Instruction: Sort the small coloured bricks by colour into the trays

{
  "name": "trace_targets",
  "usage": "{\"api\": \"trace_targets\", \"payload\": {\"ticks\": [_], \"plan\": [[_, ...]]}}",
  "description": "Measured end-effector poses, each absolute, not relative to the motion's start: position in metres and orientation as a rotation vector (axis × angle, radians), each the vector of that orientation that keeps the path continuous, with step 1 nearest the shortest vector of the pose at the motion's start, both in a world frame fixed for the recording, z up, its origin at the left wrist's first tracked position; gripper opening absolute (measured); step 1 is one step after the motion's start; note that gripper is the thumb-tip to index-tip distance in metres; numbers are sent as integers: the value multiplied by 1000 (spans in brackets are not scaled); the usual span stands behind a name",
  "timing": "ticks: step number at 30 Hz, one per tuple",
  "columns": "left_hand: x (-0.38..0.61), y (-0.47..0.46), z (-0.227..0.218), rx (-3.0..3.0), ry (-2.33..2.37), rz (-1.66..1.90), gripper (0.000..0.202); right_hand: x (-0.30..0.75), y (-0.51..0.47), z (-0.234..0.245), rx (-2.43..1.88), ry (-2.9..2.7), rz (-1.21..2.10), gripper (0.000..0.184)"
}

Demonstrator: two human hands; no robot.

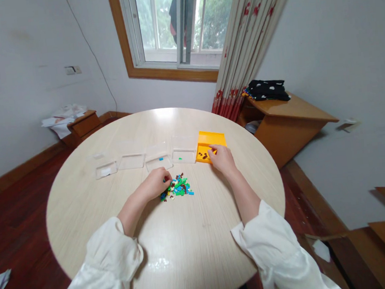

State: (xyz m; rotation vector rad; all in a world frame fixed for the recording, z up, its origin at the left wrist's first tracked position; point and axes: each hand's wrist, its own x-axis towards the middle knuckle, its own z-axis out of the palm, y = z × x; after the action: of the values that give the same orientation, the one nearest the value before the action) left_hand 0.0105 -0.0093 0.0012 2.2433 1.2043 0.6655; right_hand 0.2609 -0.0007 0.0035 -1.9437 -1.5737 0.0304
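A small heap of mixed toy building bricks (pixel 183 187), green, blue, brown and cream, lies mid-table. My left hand (pixel 156 183) rests at the heap's left side, its fingers curled closed among the pieces; whatever they grip is hidden. Over the open yellow box (pixel 211 137) is my right hand (pixel 223 159), thumb and fingers pinched together above its lower tray. Several brown bricks (pixel 204 156) lie in that tray, left of my fingertips. Anything held in the pinch is too small to make out.
Several clear lidded boxes stand open in a row left of the yellow one. One clear box (pixel 184 163) contains a green brick (pixel 180 158), another a blue brick (pixel 161 159). The round table (pixel 188 245) has a wooden cabinet (pixel 279 122) beyond its right edge.
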Motion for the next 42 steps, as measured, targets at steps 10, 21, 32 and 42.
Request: {"api": "trace_targets", "payload": {"ticks": [10,21,32,42], "plan": [[13,-14,13,1966,1201,833,11,258,-2,6,-1951,-1589,56,32],[10,-13,20,1313,1046,923,17,254,-5,11,-1978,-1591,138,35],[-2,0,26,977,1195,1284,15,238,-6,6,-1829,-1667,147,31],[1,0,23,1080,1224,1299,11,217,-12,4,-1573,-1736,208,27]]}}
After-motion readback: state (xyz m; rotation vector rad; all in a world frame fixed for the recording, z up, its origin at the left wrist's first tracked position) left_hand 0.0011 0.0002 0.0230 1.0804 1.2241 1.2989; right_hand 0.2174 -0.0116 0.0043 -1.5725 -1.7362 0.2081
